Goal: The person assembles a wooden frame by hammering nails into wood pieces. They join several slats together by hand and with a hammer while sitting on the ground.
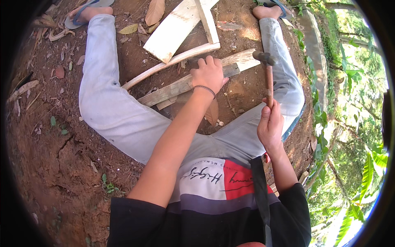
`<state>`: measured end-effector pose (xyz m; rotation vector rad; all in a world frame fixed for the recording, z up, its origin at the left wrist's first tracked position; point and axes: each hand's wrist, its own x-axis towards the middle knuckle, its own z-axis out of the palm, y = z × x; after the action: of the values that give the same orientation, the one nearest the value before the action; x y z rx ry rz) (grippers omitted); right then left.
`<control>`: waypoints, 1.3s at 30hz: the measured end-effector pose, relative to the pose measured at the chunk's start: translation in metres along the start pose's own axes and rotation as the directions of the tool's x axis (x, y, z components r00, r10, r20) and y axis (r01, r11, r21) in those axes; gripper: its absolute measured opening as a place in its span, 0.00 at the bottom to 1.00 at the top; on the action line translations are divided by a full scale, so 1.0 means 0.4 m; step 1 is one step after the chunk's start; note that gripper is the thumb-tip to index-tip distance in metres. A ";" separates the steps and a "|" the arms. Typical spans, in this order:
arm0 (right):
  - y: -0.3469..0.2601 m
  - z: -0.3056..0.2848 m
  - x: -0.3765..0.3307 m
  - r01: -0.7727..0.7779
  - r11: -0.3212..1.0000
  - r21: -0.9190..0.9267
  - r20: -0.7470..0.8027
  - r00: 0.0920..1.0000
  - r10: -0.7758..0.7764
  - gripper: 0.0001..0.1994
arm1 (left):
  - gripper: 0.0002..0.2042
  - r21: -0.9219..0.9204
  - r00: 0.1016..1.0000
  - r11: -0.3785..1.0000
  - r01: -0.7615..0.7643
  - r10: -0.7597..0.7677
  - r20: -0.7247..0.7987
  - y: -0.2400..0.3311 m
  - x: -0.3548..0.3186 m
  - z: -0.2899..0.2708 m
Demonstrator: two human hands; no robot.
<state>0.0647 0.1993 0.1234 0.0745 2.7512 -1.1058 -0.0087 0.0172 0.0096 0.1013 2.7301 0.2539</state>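
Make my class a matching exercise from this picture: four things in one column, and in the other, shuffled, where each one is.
Things
1. Hammer
2. Left hand
3. Dark bracelet
4. Wide pale board

Places
A. Around the left wrist
B. On a greyish wooden strip
C. Farther out, between the sandalled feet
D. Held by its handle in the right hand

Right pairs: 1-D, 2-B, 3-A, 4-C
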 end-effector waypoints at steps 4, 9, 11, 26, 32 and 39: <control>0.056 0.028 0.009 0.024 0.974 -0.227 0.241 0.970 0.033 0.12 | 0.29 -0.012 1.000 1.000 -0.002 0.003 0.030 0.007 0.005 -0.005; -0.045 -0.057 0.014 -0.005 0.999 -0.047 -0.017 1.000 0.004 0.09 | 0.28 -0.007 1.000 1.000 0.003 -0.003 0.008 -0.001 0.001 -0.005; 0.008 -0.023 0.016 -0.027 0.981 -0.191 0.148 0.987 0.056 0.09 | 0.28 -0.029 1.000 1.000 -0.002 0.003 0.013 0.004 0.003 -0.006; -0.017 -0.053 0.049 -0.052 0.997 0.065 -0.010 0.999 0.053 0.09 | 0.28 -0.039 1.000 0.999 -0.023 0.023 -0.015 -0.005 0.024 -0.018; 0.027 -0.044 0.036 -0.102 0.983 -0.153 0.173 0.976 0.128 0.08 | 0.28 -0.028 1.000 1.000 -0.010 0.010 0.019 0.002 0.013 -0.007; 0.069 -0.025 0.031 -0.016 0.985 -0.173 0.222 0.974 0.055 0.09 | 0.28 -0.035 0.999 0.999 -0.004 0.006 0.046 0.008 0.015 -0.010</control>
<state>0.0543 0.2258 0.1093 -0.0235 2.6152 -0.8097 -0.0156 0.0204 0.0114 0.1032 2.6792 0.2975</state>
